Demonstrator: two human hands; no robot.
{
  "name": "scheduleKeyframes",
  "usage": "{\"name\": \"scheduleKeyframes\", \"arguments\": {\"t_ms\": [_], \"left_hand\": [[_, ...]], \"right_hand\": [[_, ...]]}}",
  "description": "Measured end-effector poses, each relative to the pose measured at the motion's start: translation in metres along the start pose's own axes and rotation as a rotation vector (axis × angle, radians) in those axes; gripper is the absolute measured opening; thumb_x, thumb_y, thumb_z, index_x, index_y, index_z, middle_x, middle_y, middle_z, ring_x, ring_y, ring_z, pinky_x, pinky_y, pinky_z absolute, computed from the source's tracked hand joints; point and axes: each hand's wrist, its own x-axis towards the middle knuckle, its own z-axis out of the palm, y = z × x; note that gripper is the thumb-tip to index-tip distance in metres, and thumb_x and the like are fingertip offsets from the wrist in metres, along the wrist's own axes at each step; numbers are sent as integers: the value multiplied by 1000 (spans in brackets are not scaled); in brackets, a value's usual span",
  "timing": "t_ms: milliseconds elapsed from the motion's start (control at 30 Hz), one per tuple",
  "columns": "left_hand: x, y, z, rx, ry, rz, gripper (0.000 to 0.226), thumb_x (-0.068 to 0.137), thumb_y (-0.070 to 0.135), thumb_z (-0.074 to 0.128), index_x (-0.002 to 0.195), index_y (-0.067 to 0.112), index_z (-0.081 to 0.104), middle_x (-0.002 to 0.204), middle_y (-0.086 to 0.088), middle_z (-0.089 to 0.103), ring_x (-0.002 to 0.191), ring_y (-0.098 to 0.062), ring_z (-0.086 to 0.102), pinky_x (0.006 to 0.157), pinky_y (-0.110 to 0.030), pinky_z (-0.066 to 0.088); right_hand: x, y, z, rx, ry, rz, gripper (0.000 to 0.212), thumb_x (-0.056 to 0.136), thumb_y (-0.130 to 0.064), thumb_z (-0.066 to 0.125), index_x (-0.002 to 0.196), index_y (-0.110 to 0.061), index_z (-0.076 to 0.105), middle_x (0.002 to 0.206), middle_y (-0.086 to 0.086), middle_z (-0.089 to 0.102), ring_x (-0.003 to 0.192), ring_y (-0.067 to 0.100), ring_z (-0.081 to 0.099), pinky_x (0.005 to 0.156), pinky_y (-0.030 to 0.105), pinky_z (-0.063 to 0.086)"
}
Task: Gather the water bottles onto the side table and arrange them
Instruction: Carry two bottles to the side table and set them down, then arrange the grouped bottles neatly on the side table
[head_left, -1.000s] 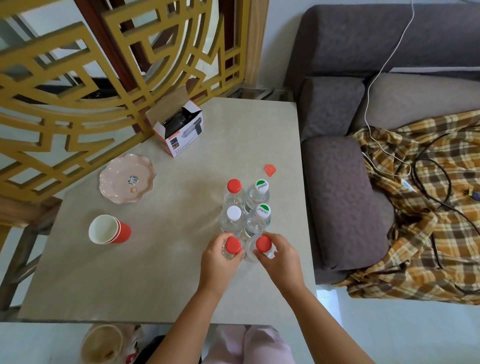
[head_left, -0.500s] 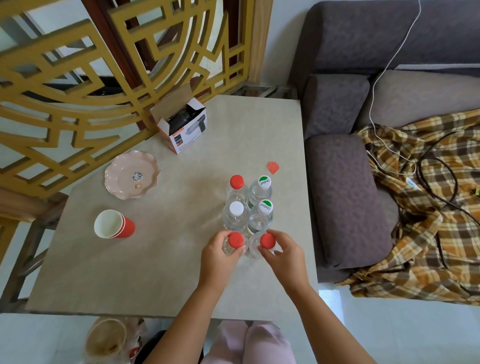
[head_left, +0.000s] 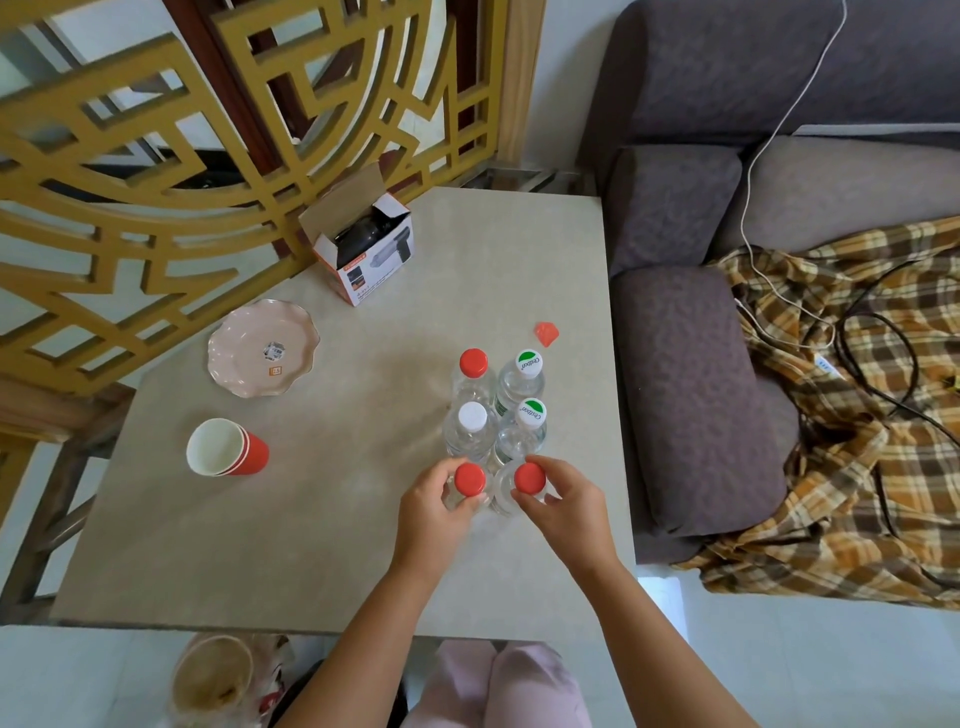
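Head view: six water bottles stand upright in a two-by-three block on the side table (head_left: 322, 545), toward its right edge near the sofa (head_left: 691, 395). Far pair: red-capped bottle (head_left: 473, 364), green-and-white-capped bottle (head_left: 528, 362). Middle pair: white-capped bottle (head_left: 472, 417), second green-and-white-capped bottle (head_left: 530, 413). Near pair: left hand (head_left: 434, 512) wraps the near-left red-capped bottle (head_left: 470, 479); right hand (head_left: 563, 506) grasps the near-right red-capped bottle (head_left: 529, 478) with fingers around the neck. Bottles touch or stand just beside one another. Elsewhere on the table: pink plate (head_left: 262, 347), stacked red cups (head_left: 226, 448) lying on their side, open box (head_left: 366, 252).
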Motion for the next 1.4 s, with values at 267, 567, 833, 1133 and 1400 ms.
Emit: {"name": "scheduleKeyframes", "arguments": {"t_ms": [267,567,833,1133,1400], "left_hand": [[0,0,1,22,-4,-26,37,68,6,78,96,22,61,94,7,67,88,-7,61,73,-1,40],[-2,3,3,-2,14,-71,36,71,11,77,98,23,58,97,5,66,91,-9,61,75,-9,42],[-5,15,2,52,19,-68,47,70,14,77,111,21,55,108,8,58,96,-7,54,72,2,36],[11,29,-2,126,119,14,48,74,19,75,116,12,54,116,3,55,104,-5,45,80,-4,27],[35,36,2,176,97,29,42,77,11,71,116,9,56,119,-4,58,107,-13,50,80,-6,27]], "right_hand": [[-1,2,0,-44,0,-43,39,74,-10,73,111,-16,62,104,-7,62,94,9,57,79,11,45],[-2,3,-4,-84,-22,-59,43,74,-15,75,114,-16,60,106,-9,60,96,8,56,77,6,42],[-3,-2,-9,-64,-11,-50,48,73,-24,75,117,-18,58,110,-11,58,102,7,55,90,24,45],[25,-25,-23,-55,81,-73,47,75,-25,74,117,-18,55,113,-7,58,106,8,53,91,25,44],[49,-37,-6,-175,46,-102,44,78,-22,71,118,-15,54,117,2,59,104,15,54,83,20,39]]}}
